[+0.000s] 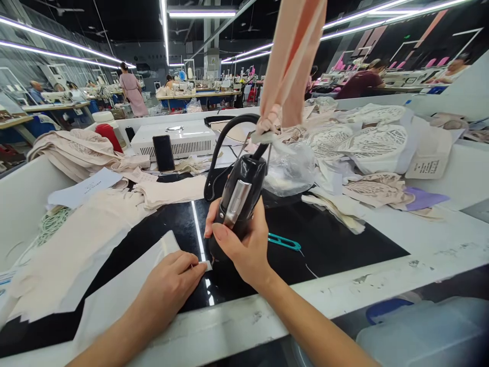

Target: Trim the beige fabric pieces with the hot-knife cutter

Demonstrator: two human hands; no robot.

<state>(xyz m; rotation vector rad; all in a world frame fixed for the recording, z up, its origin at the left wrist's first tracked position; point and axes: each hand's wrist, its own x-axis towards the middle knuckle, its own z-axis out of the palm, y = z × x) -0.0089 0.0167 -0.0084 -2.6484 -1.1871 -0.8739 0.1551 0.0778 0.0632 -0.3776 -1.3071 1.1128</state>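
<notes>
My right hand (248, 247) is wrapped round a black handheld power tool (244, 183) with a silver lever on its side. The tool tilts with its lower end close to the black work surface (336, 250), and its working tip is mostly hidden. From above, a pink fabric strap (286, 66) is tied to its top, and a thick black cord (217, 153) loops off it. My left hand (175, 280) is closed, its fingertips pinching a small white piece (207, 265) beside the tool's lower end. Under that forearm lies a white sheet (122, 275).
Stacked beige fabric pieces (84, 239) lie at left. Behind stand a white vented box (191, 137) and a phone (163, 153). Turquoise thread snips (284, 241) lie right of the tool. Lace cups (378, 142) and a clear plastic bag (290, 171) fill the back right. Other people work farther off.
</notes>
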